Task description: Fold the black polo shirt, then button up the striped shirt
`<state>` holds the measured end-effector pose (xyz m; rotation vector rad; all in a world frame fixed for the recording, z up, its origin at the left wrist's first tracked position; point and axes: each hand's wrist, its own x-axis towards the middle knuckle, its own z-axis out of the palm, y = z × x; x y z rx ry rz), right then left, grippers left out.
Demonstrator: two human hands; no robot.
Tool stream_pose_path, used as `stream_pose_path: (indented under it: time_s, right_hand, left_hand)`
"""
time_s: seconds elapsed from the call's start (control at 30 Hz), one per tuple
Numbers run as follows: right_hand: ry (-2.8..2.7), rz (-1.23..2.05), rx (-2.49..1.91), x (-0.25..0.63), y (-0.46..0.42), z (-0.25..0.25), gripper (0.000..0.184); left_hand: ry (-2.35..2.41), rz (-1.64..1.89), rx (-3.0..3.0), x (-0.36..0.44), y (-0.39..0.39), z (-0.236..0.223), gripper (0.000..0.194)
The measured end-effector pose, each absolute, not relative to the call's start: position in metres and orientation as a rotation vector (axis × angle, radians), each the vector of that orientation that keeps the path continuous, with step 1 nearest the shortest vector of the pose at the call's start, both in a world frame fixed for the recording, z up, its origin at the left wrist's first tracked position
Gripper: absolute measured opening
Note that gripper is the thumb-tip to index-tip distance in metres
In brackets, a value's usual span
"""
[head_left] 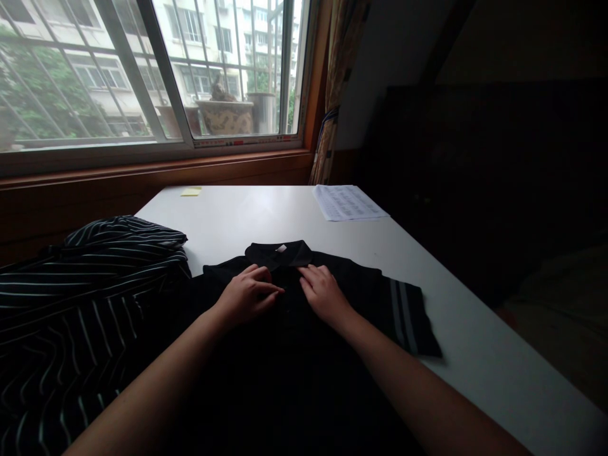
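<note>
Both left hand [247,293] and right hand [325,296] on black shirt [294,329], pinch unclear; outdoor planter [227,118] with, perhaps, stump [221,90].

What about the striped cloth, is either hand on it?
No, the left hand and right hand are both on the black shirt near its collar, and the striped cloth lies to the left.

No text can be read. The papers [349,204] on the bench [247,218] carry rows of print, too small to make out. The white label [281,249] inside the collar [299,254] of the black shirt [354,269] shows no legible lettering. Red and dark marks on the strip [237,142] along the window frame [183,150] are also too small to read.
</note>
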<state>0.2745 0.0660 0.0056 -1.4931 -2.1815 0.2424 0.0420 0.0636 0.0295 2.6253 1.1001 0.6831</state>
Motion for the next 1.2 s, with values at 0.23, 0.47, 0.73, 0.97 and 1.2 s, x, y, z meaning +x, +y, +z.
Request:
stream_pose_path:
  time_s: [0.23,0.47,0.73,0.97,1.2]
  right_hand:
    - [-2.195,0.228,-1.509,0.275,0.066,0.005,0.036]
    - [-2.21,0.217,-1.539,0.273,0.064,0.008,0.036]
    - [-2.216,0.234,-1.543,0.273,0.063,0.01,0.037]
    - [-2.211,0.235,-1.536,0.273,0.063,0.01,0.037]
    - [-2.213,0.231,-1.538,0.273,0.063,0.009,0.038]
  left_hand:
    - [0.888,0.61,2.604,0.04,0.062,0.029,0.025]
    - [1.09,0.644,2.598,0.042,0.066,0.02,0.022]
    - [0.836,0.563,2.594,0.039,0.064,0.029,0.026]
    - [0.721,0.502,2.616,0.04,0.059,0.035,0.028]
    - [0.679,0.536,2.563,0.04,0.06,0.034,0.028]
